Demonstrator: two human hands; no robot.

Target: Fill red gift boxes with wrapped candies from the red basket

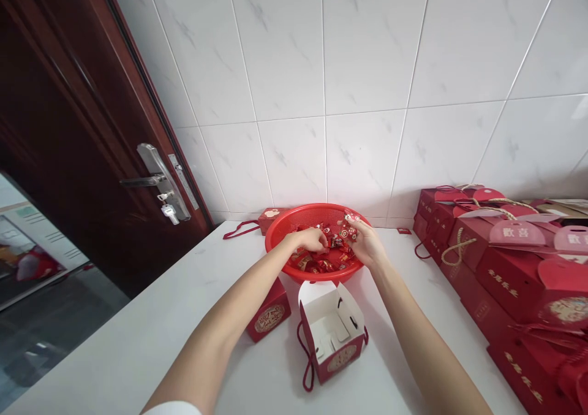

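A red plastic basket [275, 234] with a mesh wall stands near the tiled wall, with red-wrapped candies [321, 265] inside. My left hand [312, 239] reaches into it over the left rim, fingers curled together and pointing down among the candies; what they hold is hidden. At the right side of the basket my right hand [366, 243] is closed on red-and-white patterned candy wrappers [351, 226], raised over the candies. In front of the basket sits an open red gift box [334, 347], white inside, with dark red cord handles. No contents show in it.
A closed red box [270, 317] stands left of the open one, partly behind my left forearm. Another small red box [270, 220] is behind the basket. Several red gift boxes [500, 280] are stacked on the right. A dark door [92, 127] borders the white table [184, 304].
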